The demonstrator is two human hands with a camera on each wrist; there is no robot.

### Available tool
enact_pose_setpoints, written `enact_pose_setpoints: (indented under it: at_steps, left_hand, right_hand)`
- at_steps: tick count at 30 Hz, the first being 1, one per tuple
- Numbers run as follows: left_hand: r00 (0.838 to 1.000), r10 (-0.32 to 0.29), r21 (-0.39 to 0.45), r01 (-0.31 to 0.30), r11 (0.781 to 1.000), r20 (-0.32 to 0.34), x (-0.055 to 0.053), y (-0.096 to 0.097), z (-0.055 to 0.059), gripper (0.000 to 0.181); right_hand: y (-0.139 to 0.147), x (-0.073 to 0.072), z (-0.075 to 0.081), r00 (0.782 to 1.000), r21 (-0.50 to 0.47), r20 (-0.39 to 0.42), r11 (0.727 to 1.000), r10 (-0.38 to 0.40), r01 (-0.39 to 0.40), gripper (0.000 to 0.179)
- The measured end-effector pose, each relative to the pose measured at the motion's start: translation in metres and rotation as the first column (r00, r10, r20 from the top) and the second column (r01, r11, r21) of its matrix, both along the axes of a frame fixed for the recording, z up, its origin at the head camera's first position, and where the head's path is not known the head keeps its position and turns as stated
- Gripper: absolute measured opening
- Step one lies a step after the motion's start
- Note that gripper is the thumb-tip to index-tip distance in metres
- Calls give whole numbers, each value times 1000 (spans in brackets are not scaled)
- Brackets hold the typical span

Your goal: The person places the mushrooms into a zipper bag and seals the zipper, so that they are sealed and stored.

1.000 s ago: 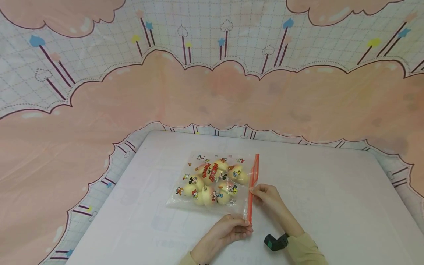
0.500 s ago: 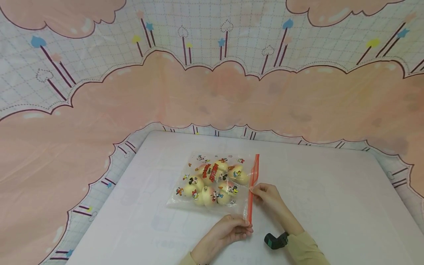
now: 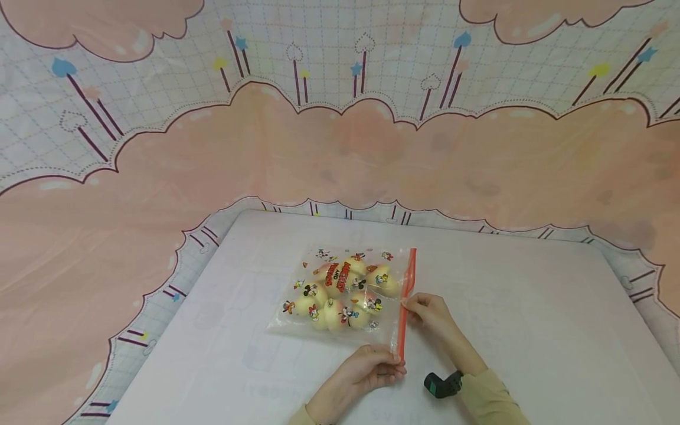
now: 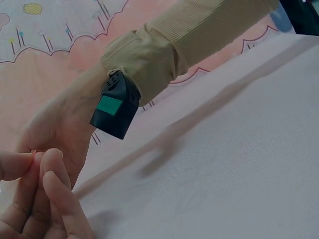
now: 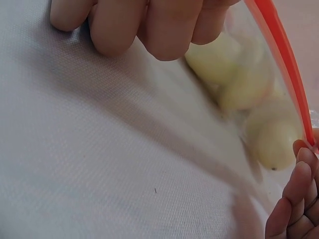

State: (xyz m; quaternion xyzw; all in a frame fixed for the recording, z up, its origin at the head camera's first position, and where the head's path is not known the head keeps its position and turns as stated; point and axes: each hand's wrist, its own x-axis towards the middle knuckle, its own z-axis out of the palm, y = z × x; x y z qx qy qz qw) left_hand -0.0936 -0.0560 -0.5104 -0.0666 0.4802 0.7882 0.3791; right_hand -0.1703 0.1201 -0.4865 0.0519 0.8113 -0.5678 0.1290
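Note:
A clear zip bag [image 3: 289, 327] printed with cartoon characters lies on the white table, its orange-red zip strip [image 3: 401, 339] facing right. Several pale yellow, pink-blushed fruits [image 3: 333, 313], peach-like in look, show through the plastic. My left hand [image 3: 366, 373] pinches the near end of the strip between thumb and fingers; in the left wrist view a bit of red peeks out at its fingertips [image 4: 52, 159]. Partway up the same strip, my right hand [image 3: 431, 316] pinches it with thumb and forefinger. The right wrist view has the right fingers [image 5: 167, 30] curled above the table, the strip rising beside them.
A black camera [image 3: 443, 386] with a green patch sits on the right wrist, by the beige sleeve [image 3: 489, 401]. The white table [image 3: 531, 307] extends around the bag. Behind it hangs a pink cloud-patterned cloth [image 3: 372, 159].

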Motion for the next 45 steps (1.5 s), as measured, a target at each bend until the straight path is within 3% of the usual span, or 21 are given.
enact_pose_setpoints:
  at_steps: [45]
  left_hand:
    - [1000,-20,-24,20,1000,0,0,-1,2,12]
  right_hand:
    - [4,-14,-5,999,-17,47,999,-29,29,23]
